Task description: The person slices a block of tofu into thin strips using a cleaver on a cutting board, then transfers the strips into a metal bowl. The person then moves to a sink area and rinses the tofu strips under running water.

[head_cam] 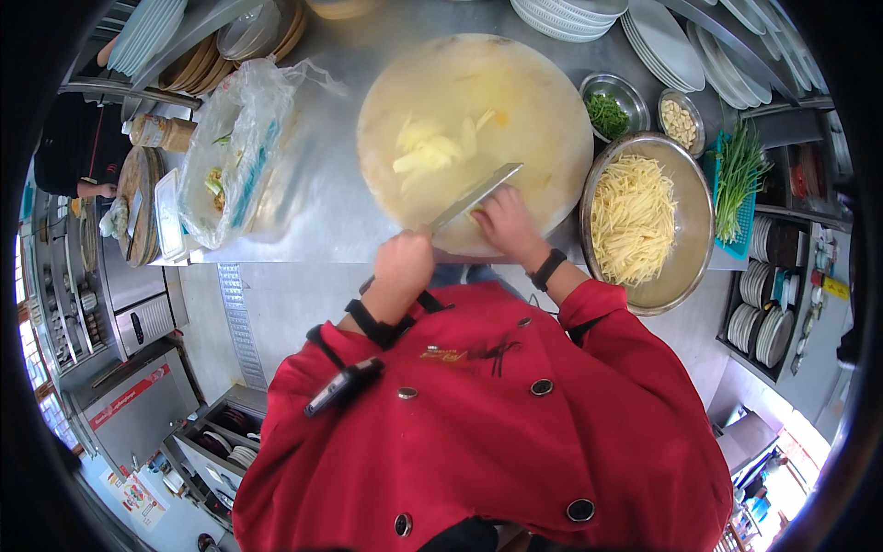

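Note:
My left hand (pixel 405 261) grips the handle of a kitchen knife (pixel 477 197), its blade slanting up and to the right over the near part of a round cutting board (pixel 545 103). Close beside the blade, my right hand (pixel 509 219) has its fingers bent over a small pale yellow vegetable piece (pixel 474 219), mostly hidden under them. Pale yellow vegetable slices (pixel 433 153) lie in a loose pile left of the board's middle. To the right of my right hand, a large steel bowl (pixel 690 255) holds pale shreds (pixel 635 221) that look like potato.
Right of the board are chopped greens (pixel 607 116), a small bowl of garlic cloves (pixel 677 123) and a teal basket (pixel 743 228) of long green stalks. A plastic bag (pixel 259 96) with scraps lies left. Plates (pixel 662 41) stand behind. A person (pixel 76 145) stands far left.

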Demonstrator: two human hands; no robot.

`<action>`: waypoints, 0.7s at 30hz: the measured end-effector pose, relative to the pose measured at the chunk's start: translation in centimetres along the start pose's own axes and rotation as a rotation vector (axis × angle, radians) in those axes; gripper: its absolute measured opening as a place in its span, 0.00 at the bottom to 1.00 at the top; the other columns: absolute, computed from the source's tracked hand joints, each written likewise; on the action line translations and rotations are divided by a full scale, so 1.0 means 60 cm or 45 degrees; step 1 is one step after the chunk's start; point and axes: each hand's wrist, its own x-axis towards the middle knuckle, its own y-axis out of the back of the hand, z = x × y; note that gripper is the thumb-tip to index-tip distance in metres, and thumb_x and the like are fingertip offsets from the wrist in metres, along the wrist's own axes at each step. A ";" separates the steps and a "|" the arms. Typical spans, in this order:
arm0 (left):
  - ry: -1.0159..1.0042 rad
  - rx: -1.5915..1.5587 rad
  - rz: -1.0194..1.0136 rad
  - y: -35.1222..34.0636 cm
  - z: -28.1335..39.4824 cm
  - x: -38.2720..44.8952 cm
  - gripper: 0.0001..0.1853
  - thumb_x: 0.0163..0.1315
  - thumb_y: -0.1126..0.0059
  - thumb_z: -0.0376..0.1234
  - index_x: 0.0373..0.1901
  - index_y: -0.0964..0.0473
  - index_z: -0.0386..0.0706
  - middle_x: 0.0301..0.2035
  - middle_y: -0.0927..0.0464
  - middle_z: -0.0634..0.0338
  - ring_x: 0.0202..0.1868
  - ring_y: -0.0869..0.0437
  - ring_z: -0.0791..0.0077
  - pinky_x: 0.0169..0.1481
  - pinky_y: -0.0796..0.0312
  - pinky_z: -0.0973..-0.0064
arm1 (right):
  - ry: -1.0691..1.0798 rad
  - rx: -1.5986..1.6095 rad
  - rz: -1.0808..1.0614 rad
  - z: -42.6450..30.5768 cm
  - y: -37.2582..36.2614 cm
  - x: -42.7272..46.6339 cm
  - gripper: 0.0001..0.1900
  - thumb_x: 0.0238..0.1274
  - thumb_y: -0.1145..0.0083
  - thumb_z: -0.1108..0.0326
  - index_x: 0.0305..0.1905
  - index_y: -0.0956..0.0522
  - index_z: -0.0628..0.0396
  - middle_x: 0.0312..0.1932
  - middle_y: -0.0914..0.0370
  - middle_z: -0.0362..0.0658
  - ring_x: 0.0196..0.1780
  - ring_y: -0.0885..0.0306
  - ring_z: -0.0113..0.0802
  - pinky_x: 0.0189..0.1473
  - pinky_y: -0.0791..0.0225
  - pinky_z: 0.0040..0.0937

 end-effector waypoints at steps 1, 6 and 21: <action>-0.026 0.000 0.015 0.001 -0.001 0.002 0.06 0.58 0.50 0.28 0.35 0.25 0.38 0.30 0.19 0.43 0.32 0.15 0.44 0.37 0.22 0.55 | 0.004 -0.001 0.021 0.001 -0.002 0.001 0.16 0.52 0.35 0.69 0.45 0.25 0.60 0.45 0.27 0.51 0.50 0.29 0.50 0.53 0.32 0.41; 0.009 0.038 -0.068 -0.001 0.000 0.002 0.06 0.58 0.50 0.28 0.35 0.25 0.38 0.29 0.19 0.43 0.32 0.15 0.44 0.37 0.22 0.54 | 0.044 -0.008 0.048 0.002 -0.003 -0.001 0.16 0.51 0.35 0.69 0.45 0.25 0.59 0.44 0.27 0.50 0.49 0.29 0.50 0.53 0.32 0.42; 0.025 -0.005 -0.040 0.011 0.008 0.000 0.07 0.59 0.51 0.28 0.36 0.25 0.38 0.30 0.19 0.42 0.33 0.15 0.43 0.38 0.23 0.53 | -0.003 -0.029 0.043 -0.005 0.003 0.001 0.15 0.51 0.34 0.69 0.43 0.24 0.59 0.43 0.26 0.50 0.48 0.28 0.50 0.53 0.32 0.42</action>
